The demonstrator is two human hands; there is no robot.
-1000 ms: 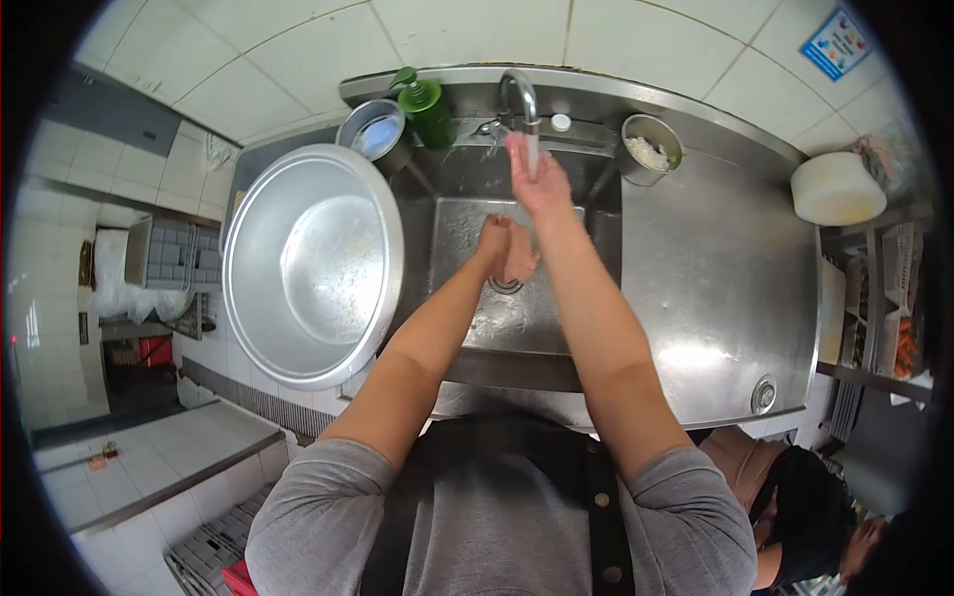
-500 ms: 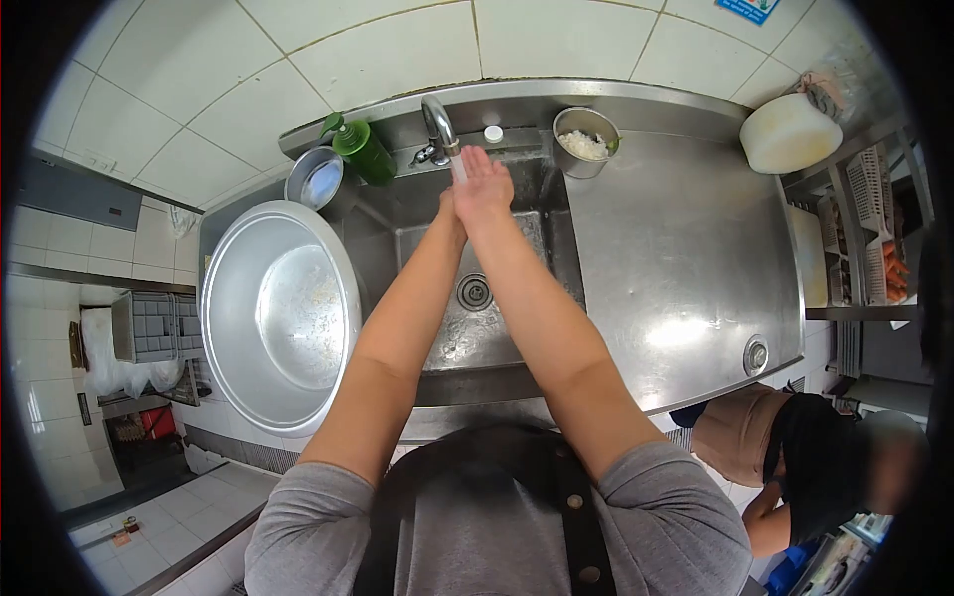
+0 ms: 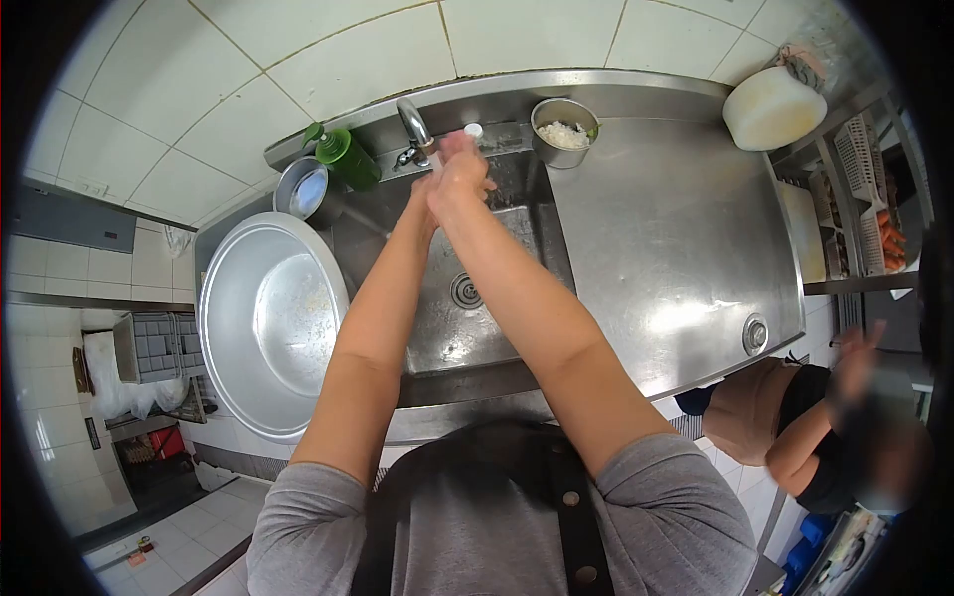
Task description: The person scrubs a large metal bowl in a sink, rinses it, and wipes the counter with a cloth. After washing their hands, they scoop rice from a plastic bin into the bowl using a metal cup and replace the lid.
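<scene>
Two hands of yours meet in the upper middle of the frame, the right hand [image 3: 460, 177] overlapping the left hand [image 3: 424, 189] just under the faucet [image 3: 412, 123]. They are together, skin on skin as far as the view shows, but the fingers are blurred, so you cannot tell whether one grips the other or whether anything small sits between them.

From your hands, the faucet lies toward the upper left, very near. Its spout runs along a slant from upper left to lower right, so its mouth points down at your hands. Your right hand looks the nearer to that mouth; your left lies lower and partly hidden.

Both forearms cross the sink [image 3: 497, 333], closing toward each other as they go up the frame, with the drain [image 3: 466, 290] showing between them. Left of the spout stands the green bottle [image 3: 350, 162]; right of the sink spreads the bare steel bench [image 3: 686, 238].
</scene>
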